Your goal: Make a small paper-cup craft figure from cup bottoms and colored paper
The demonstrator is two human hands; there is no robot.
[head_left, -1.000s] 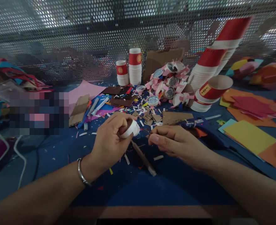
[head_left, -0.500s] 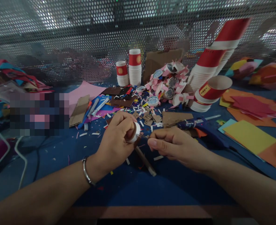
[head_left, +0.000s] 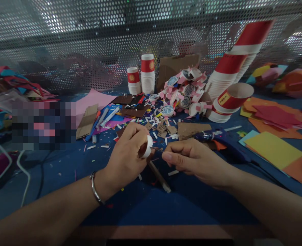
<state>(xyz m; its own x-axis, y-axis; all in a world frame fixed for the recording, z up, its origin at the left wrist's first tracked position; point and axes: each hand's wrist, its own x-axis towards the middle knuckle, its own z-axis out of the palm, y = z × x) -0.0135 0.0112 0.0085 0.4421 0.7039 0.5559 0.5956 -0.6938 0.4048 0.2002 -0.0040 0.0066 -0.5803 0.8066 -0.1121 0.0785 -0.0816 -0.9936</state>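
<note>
My left hand (head_left: 126,155), with a metal bangle on its wrist, grips a small white cut-off cup bottom (head_left: 148,146) between thumb and fingers, turned on its side. My right hand (head_left: 195,159) is closed in a pinch right beside it, holding something thin against the cup piece; I cannot make it out. A brown stick (head_left: 160,177) lies on the blue table (head_left: 151,205) just under both hands.
A blue glue gun (head_left: 220,138) lies right of my right hand. Behind are a heap of finished pink-tabbed cup discs (head_left: 184,90), red-and-white paper cup stacks (head_left: 148,73) (head_left: 233,71), cardboard scraps (head_left: 192,128), coloured paper sheets (head_left: 272,148) and pens (head_left: 103,118). A perforated metal screen closes the back.
My left hand has rolled the white cup piece from facing up to standing on edge, and both hands have drawn closer together. The table's clutter has stayed put.
</note>
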